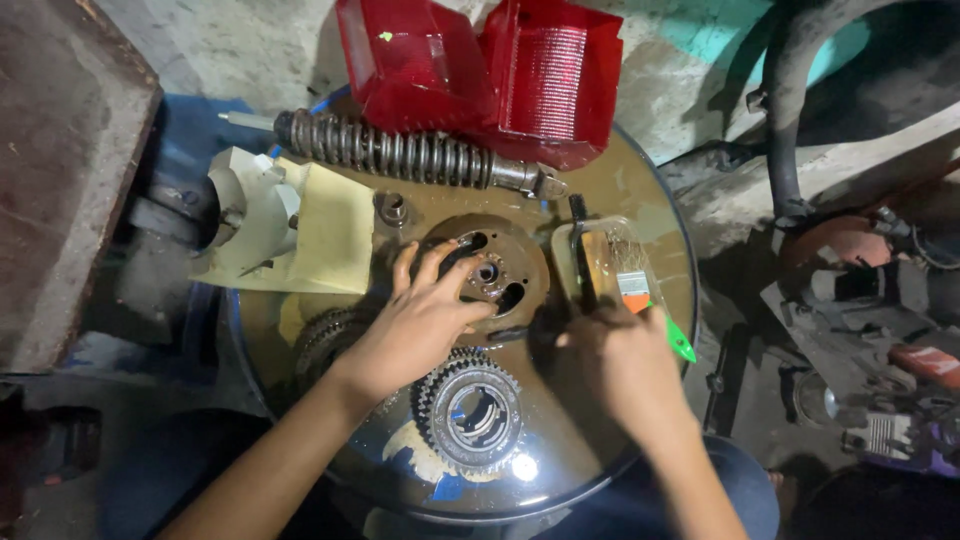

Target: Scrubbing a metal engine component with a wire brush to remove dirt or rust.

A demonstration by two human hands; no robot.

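Round, oily dark metal drum top (600, 180) serves as bench. At its far rim: two red plastic lamp lenses (480, 70), with a rusty coil-spring shock absorber (410, 155) just in front. Near its centre lies a brown, round metal rotor disc with slots (492, 270); left hand (415, 325) rests on it, fingers spread wide over the disc's left edge. Toothed steel sprocket (470, 410) sits toward the near rim. Right hand (615, 355), right of the disc, is closed around a green-handled paintbrush (650, 305), probably over a clear tray (605, 260).
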